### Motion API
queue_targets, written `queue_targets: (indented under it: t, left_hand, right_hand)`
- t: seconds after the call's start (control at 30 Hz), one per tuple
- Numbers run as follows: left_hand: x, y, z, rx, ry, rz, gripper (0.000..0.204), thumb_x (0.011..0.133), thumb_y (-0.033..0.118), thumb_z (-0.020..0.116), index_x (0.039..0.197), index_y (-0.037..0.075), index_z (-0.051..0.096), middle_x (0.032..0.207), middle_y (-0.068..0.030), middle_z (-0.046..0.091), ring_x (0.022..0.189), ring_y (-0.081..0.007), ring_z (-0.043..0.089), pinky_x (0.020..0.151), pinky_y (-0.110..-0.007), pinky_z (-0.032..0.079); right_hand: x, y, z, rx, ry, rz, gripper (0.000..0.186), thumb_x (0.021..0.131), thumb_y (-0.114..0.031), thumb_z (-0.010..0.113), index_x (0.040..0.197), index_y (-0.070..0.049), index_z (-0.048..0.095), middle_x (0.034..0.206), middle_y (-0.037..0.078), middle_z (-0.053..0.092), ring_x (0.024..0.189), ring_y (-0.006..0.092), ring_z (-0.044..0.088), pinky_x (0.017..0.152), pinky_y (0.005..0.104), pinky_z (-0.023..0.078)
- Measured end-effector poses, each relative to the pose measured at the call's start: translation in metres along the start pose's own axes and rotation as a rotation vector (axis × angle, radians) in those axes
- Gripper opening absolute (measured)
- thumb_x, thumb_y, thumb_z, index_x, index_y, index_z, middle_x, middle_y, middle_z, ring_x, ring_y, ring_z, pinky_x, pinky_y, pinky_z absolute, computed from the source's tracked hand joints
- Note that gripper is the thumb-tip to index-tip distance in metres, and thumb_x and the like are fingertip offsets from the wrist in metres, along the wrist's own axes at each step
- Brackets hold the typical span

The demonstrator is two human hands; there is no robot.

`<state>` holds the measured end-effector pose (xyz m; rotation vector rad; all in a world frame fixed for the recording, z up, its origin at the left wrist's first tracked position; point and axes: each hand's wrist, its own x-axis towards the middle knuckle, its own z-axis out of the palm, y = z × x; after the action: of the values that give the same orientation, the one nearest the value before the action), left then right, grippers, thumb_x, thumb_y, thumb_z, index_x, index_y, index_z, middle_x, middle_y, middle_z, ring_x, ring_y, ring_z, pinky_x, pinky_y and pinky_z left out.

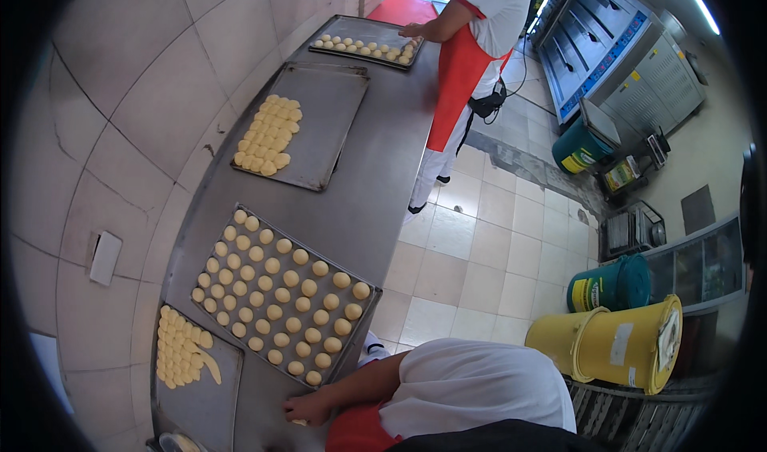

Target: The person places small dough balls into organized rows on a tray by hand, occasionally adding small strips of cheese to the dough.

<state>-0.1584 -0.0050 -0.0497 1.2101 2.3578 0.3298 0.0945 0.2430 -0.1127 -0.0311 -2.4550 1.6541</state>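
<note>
My right hand is low over the steel table, its fingers curled round a small piece of pale dough that shows at its lower edge. My left hand is not in view. Just beyond the right hand lies a baking tray with rows of round dough balls spaced apart. Left of it, a second tray carries a flat cluster of cut dough pieces, with a loose strip at its side.
Farther along the table, another tray bears joined dough pieces. A co-worker in a red apron reaches to a far tray of dough balls. Yellow buckets, green bins and an oven stand right. A tiled wall borders the left.
</note>
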Motion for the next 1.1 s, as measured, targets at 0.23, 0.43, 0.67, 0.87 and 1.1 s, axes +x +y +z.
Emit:
queue_targets:
  t: [0.23,0.43,0.67,0.87,1.1]
  left_hand:
    - [-0.002,-0.004,0.003,0.098,0.045,-0.033,0.056,0.096,0.033,0.079,0.141,0.003,0.065,0.133,-0.0276,0.068,0.129,-0.0458,0.061,0.111,-0.054,0.050]
    - [0.001,-0.025,-0.011,0.153,-0.014,0.138,0.047,0.097,0.034,0.073,0.131,0.001,0.070,0.125,-0.0275,0.072,0.124,-0.0469,0.063,0.109,-0.054,0.050]
    - [-0.052,-0.103,-0.001,0.141,0.258,-0.093,0.045,0.099,0.031,0.071,0.133,0.002,0.067,0.125,-0.0261,0.068,0.121,-0.0461,0.062,0.107,-0.055,0.048]
    - [-0.011,-0.044,0.024,-0.005,0.403,0.146,0.037,0.106,0.032,0.062,0.130,0.005,0.067,0.121,-0.0270,0.063,0.117,-0.0477,0.058,0.101,-0.058,0.045]
    - [0.000,-0.150,-0.015,-0.033,0.371,0.353,0.033,0.096,0.018,0.067,0.127,0.010,0.070,0.112,-0.0192,0.068,0.108,-0.0431,0.062,0.097,-0.055,0.048]
  right_hand:
    - [0.006,-0.009,0.002,-0.015,-0.042,0.061,0.051,0.083,-0.011,0.074,0.132,-0.003,0.061,0.143,0.025,0.048,0.135,0.0452,0.051,0.108,0.0541,0.048]
    - [0.015,-0.031,-0.015,-0.188,-0.120,0.135,0.039,0.093,-0.015,0.069,0.131,-0.006,0.064,0.139,0.022,0.055,0.125,0.0402,0.061,0.099,0.0527,0.054]
    - [0.020,-0.051,0.009,-0.471,0.049,0.118,0.025,0.088,-0.019,0.073,0.111,-0.011,0.069,0.127,0.014,0.058,0.123,0.0347,0.058,0.101,0.0492,0.052]
    - [0.084,-0.069,0.106,-0.644,-0.001,-0.008,0.021,0.087,-0.022,0.072,0.106,-0.013,0.069,0.124,0.011,0.059,0.125,0.0331,0.054,0.106,0.0548,0.046]
    - [0.104,-0.029,0.044,-0.796,0.276,-0.117,0.025,0.096,-0.018,0.067,0.120,-0.014,0.074,0.093,0.007,0.068,0.097,0.0354,0.069,0.095,0.0487,0.053]
